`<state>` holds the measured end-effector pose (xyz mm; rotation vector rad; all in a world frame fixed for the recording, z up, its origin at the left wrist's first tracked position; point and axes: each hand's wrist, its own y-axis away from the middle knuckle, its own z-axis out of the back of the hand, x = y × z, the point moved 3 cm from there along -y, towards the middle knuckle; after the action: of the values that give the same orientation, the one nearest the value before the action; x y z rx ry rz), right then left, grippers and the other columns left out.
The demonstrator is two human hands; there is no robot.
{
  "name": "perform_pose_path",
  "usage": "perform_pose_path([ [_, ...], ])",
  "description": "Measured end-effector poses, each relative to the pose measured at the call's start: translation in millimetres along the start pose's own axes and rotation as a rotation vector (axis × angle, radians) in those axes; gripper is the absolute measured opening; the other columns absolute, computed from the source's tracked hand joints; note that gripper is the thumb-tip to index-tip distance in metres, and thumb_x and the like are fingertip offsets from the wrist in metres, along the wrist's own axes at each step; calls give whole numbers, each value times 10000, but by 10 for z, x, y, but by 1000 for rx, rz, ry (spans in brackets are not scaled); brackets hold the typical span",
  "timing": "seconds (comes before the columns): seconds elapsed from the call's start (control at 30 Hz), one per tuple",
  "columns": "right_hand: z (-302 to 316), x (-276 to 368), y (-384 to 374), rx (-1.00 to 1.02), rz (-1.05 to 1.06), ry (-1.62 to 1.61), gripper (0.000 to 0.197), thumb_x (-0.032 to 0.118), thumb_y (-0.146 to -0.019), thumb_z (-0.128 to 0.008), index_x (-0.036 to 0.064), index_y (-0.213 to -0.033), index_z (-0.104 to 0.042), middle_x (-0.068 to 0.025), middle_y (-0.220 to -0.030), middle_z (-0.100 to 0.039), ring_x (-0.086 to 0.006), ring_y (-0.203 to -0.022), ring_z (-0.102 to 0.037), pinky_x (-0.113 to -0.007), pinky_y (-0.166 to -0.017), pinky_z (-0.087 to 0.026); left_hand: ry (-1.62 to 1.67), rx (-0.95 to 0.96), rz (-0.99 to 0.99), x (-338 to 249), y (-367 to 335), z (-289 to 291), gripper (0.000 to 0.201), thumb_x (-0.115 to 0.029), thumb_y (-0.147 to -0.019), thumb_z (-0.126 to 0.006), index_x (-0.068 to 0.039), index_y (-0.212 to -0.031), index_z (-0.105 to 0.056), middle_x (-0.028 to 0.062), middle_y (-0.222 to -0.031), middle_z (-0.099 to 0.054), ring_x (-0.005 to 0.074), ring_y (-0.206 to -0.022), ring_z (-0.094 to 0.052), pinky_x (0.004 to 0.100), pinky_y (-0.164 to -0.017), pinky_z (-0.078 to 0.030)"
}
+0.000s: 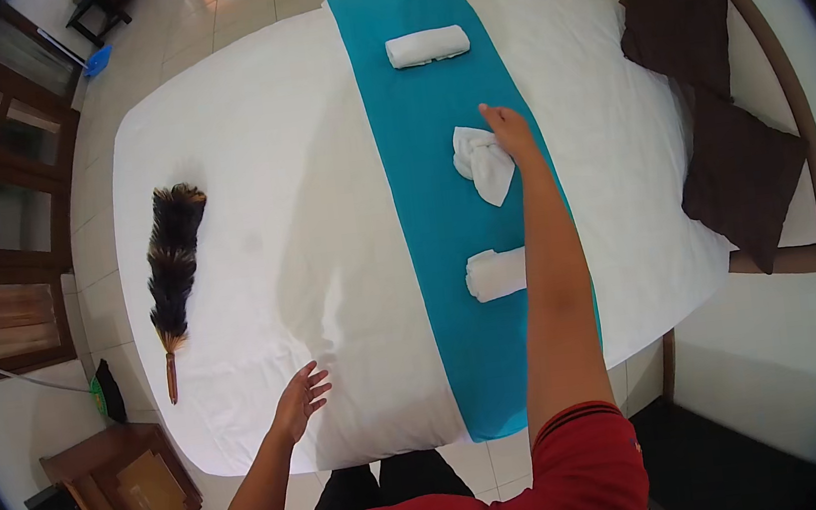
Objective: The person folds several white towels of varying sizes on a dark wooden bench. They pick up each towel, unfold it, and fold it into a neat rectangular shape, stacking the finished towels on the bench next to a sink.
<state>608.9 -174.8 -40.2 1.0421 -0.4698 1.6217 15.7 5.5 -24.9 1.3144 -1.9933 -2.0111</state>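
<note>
A person in a red shirt leans over a bed dressed in a white sheet, with a teal runner laid across its middle; the right hand reaches far out over the runner and touches the upper edge of a loosely bunched white towel, though whether its fingers pinch the cloth or merely rest on it cannot be told from this angle; that towel sits on the runner between two neatly rolled white towels, one beyond it toward the far side of the bed and one nearer, partly behind the outstretched forearm; the left hand rests flat near the bed's near edge, fingers spread and released, holding nothing; a dark feather duster with a wooden handle lies on the sheet well to the left; two dark brown pillows stand at the headboard on the right; a wooden side table sits on the tiled floor at lower left.
</note>
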Motion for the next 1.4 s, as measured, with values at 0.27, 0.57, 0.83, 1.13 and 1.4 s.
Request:
perform_pose_path([
  [0.27,216,251,1191,-639,364,-4,284,248,-916,-568,4,-1053,-616,-151,-1080,-613,-315,-1031,-566,-387,-903,-426,55,-1,-9,51,29,48,633,-504,-952,-383,-111,-1441,-301,102,-1368,-453,242,-1181,-484,418,-995,-350],
  [0.57,-503,297,2449,-484,483,70,88,-63,-794,-548,25,-806,-554,-109,-853,-548,-273,-794,-521,-366,-722,-431,-94,-176,-7,307,260,282,584,-452,-940,-478,-86,-1386,-390,101,-1353,-474,240,-1172,-487,414,-993,-361],
  [0.83,-1565,393,4243,223,535,0,61,6,-797,-605,13,-858,-605,-138,-870,-620,-302,-841,-580,-371,-748,-457,-1007,-1130,-289,752,153,2648,717,-251,-786,-678,-132,-1405,-338,131,-1445,-349,335,-1337,-303,535,-1081,-242],
  [1.13,-1946,276,5405,504,385,194,98,27,-811,-620,10,-902,-650,-136,-875,-653,-260,-790,-630,-338,-730,-496,-1024,-1091,26,480,106,3778,575,-199,-865,-558,-166,-1387,-319,150,-1325,-479,280,-1251,-459,606,-1023,-299],
  [1.4,-3448,765,5922,505,22,-102,417,225,-880,-650,12,-1220,-535,-111,-1015,-660,-172,-881,-632,-307,-797,-494,-518,-587,-608,1426,449,2817,240,-191,-877,-527,-7,-1012,-455,261,-941,-560,445,-902,-545,493,-773,-431],
])
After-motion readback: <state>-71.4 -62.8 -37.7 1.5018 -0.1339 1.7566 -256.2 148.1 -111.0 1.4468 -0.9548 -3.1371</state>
